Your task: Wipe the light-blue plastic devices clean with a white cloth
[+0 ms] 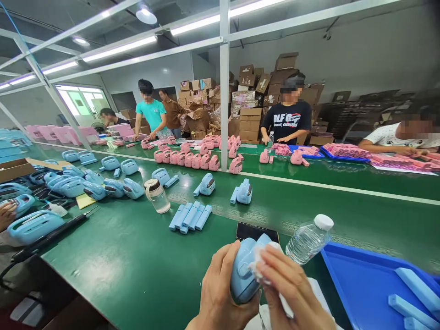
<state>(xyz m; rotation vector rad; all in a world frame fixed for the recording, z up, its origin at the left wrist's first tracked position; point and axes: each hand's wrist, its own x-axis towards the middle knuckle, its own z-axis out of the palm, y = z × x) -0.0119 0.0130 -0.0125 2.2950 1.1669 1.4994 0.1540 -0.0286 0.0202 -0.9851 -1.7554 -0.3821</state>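
My left hand is wrapped round a light-blue plastic housing with rounded sides, tilted up off the table. On its right side my right hand presses a crumpled white wipe, a tissue or a cloth. The fingers partly hide the wipe and the lower part of the housing. Just behind the housing lies a dark phone. A clear water bottle with a white cap leans beyond my right hand.
A blue tray with light-blue bars stands at right. Ahead are stacked blue bars, a brown-lidded jug and blue units. A black corded tool lies left, near another person's hand. Co-workers stand across the green bench.
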